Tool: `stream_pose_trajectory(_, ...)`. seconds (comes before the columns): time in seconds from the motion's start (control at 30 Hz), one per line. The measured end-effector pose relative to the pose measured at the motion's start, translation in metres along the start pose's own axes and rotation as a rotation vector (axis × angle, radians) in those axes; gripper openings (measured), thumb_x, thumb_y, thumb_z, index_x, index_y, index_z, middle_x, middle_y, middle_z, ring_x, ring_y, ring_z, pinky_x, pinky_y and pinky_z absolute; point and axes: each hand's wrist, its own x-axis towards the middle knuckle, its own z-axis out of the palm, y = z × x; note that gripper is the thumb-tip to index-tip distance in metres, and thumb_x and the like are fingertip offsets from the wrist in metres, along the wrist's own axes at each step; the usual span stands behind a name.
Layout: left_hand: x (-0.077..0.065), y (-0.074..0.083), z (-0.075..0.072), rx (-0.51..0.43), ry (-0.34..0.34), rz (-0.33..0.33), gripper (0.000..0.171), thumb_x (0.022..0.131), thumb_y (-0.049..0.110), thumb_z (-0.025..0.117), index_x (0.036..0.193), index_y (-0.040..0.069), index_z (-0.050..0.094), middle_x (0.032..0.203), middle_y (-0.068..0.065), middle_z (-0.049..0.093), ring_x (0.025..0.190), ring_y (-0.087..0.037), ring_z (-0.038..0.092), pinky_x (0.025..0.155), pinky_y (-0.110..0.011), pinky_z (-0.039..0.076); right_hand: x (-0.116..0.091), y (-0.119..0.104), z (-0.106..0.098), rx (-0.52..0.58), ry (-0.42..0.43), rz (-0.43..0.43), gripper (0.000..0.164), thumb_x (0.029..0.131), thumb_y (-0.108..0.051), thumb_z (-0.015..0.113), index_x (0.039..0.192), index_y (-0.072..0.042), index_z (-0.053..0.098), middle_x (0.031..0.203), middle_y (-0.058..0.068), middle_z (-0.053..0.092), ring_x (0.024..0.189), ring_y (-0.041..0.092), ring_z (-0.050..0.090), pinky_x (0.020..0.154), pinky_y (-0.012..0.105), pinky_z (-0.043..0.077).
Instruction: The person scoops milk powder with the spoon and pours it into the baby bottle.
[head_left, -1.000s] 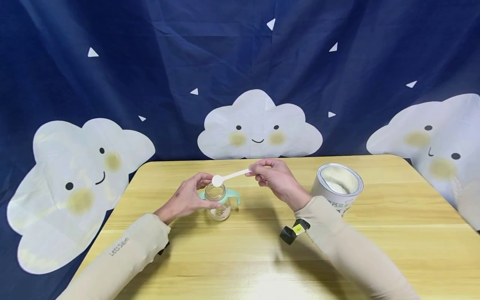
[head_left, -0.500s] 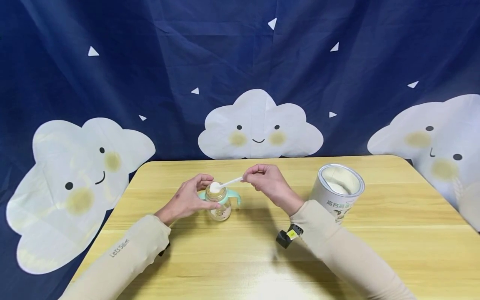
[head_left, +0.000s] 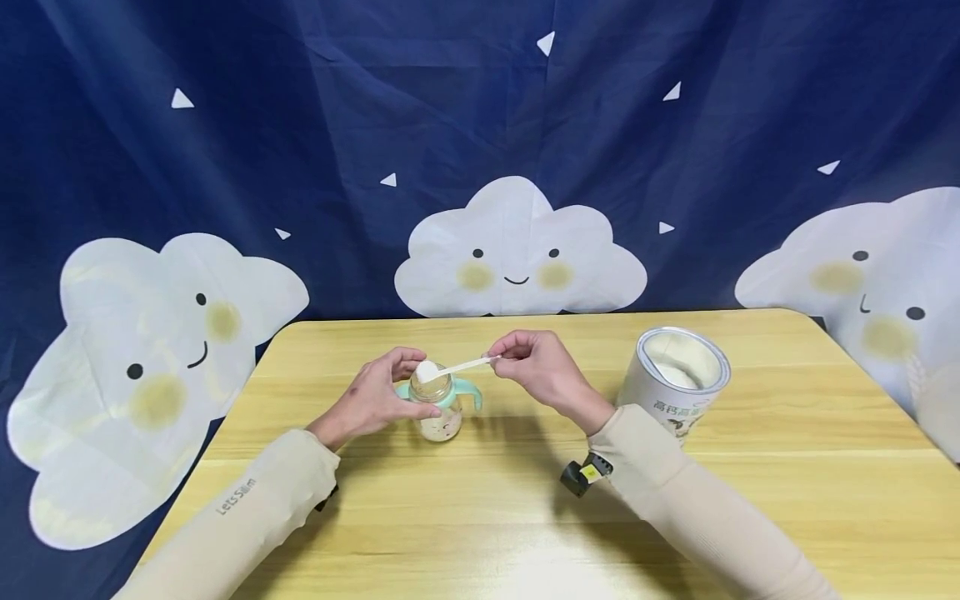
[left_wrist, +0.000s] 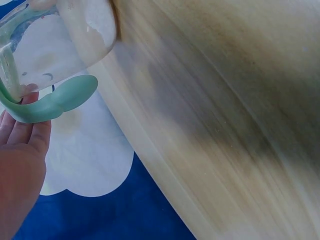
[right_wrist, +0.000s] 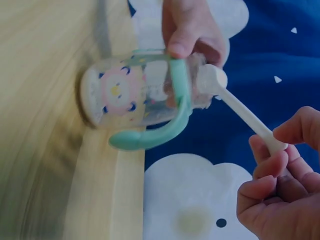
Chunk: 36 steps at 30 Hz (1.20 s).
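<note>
A clear baby bottle (head_left: pixel 438 423) with mint-green handles (right_wrist: pixel 182 100) stands upright on the wooden table, its mouth uncovered. My left hand (head_left: pixel 378 390) holds it around the upper part, thumb in front and fingers behind. Pale powder shows low inside the bottle, and a bear face is printed on its wall in the right wrist view. The fingertips of my right hand (head_left: pixel 542 367) pinch the end of a white measuring scoop (right_wrist: pixel 245 111). The scoop's bowl (head_left: pixel 428 371) is tipped at the bottle's mouth.
To the right stands an uncovered white tin (head_left: pixel 663 392) with pale powder inside, behind my right forearm. The wooden table (head_left: pixel 465 517) ends at a dark blue curtain (head_left: pixel 465 83) with white clouds. A green handle (head_left: pixel 470 392) juts out on the bottle's right.
The scoop has come down from above the bottle and tipped over at its mouth. More pale powder shows in the bottle. My left hand keeps its hold.
</note>
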Motion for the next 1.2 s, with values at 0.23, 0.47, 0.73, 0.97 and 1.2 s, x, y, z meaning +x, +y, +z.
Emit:
stream_pose_trajectory(0.23, 0.0, 0.001, 0.0, 0.015, -0.008, -0.003, 0.079, 0.066, 0.019, 0.096, 0.131, 0.0, 0.054, 0.124, -0.016, 0.064, 0.119, -0.035, 0.059, 0.105, -0.052, 0.045, 0.0, 0.001, -0.003, 0.063, 0.016, 0.041, 0.011, 0.086, -0.002, 0.067, 0.095, 0.0, 0.073, 0.085, 0.005, 0.073, 0.076, 0.011, 0.061, 0.07, 0.023, 0.048)
stream_pose_trajectory(0.47, 0.002, 0.004, -0.003, 0.039, -0.025, 0.019, 0.082, 0.067, 0.022, 0.095, 0.133, 0.0, 0.052, 0.128, -0.016, 0.063, 0.123, -0.035, 0.058, 0.106, -0.052, 0.043, 0.0, 0.001, -0.009, 0.173, 0.049, 0.065, 0.014, 0.087, -0.004, 0.066, 0.096, 0.003, 0.073, 0.075, -0.002, 0.067, 0.064, 0.009, 0.047, 0.055, 0.019, 0.036)
stream_pose_trajectory(0.73, 0.007, 0.012, -0.005, -0.007, -0.04, 0.066, 0.084, 0.068, 0.021, 0.095, 0.135, -0.003, 0.051, 0.137, -0.018, 0.058, 0.129, -0.033, 0.054, 0.11, -0.052, 0.04, -0.002, 0.002, -0.019, 0.211, 0.072, 0.082, 0.018, 0.086, -0.004, 0.063, 0.099, 0.005, 0.072, 0.073, -0.003, 0.065, 0.061, 0.01, 0.045, 0.055, 0.019, 0.036)
stream_pose_trajectory(0.97, 0.012, 0.016, -0.002, 0.002, -0.043, 0.081, 0.086, 0.065, 0.022, 0.096, 0.136, 0.001, 0.051, 0.133, -0.011, 0.063, 0.127, -0.028, 0.057, 0.11, -0.05, 0.04, -0.004, 0.001, -0.032, 0.218, 0.097, 0.123, 0.017, 0.089, -0.002, 0.061, 0.099, 0.007, 0.07, 0.079, -0.001, 0.071, 0.065, 0.011, 0.05, 0.059, 0.02, 0.042)
stream_pose_trajectory(1.2, 0.016, 0.024, 0.0, 0.01, -0.054, 0.089, 0.084, 0.067, 0.022, 0.095, 0.136, 0.002, 0.05, 0.134, -0.01, 0.063, 0.128, -0.029, 0.055, 0.109, -0.05, 0.041, -0.006, 0.001, -0.048, 0.225, 0.11, 0.135, 0.017, 0.092, -0.002, 0.059, 0.102, 0.008, 0.068, 0.082, 0.002, 0.074, 0.065, 0.009, 0.054, 0.058, 0.017, 0.043)
